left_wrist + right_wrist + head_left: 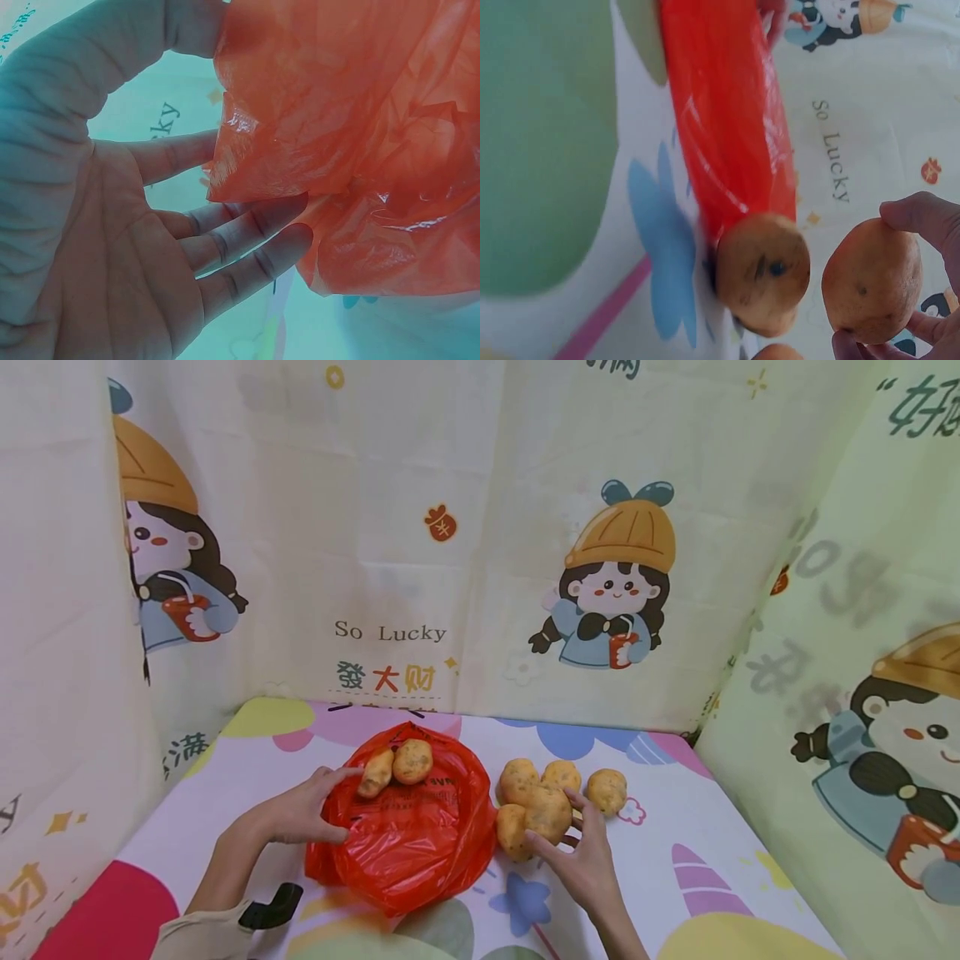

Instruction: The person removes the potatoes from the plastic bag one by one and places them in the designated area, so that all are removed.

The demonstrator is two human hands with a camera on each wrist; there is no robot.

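A red plastic bag [411,843] lies spread on the table, with two potatoes [413,762] on it near its far side. At the bag's left edge is my left hand [303,808], thumb and fingers spread apart; in the left wrist view its fingertips [289,240] touch the red plastic. To the right of the bag, my right hand [581,852] pinches a potato [550,812] between thumb and fingers. The right wrist view shows this held potato [874,281] raised off the table, beside another potato [763,262] against the bag.
Several more potatoes stand right of the bag: one near it [513,832], two behind the held one, and a separate potato [607,792] farthest right. A patterned cloth [480,527] walls the back and sides of the table.
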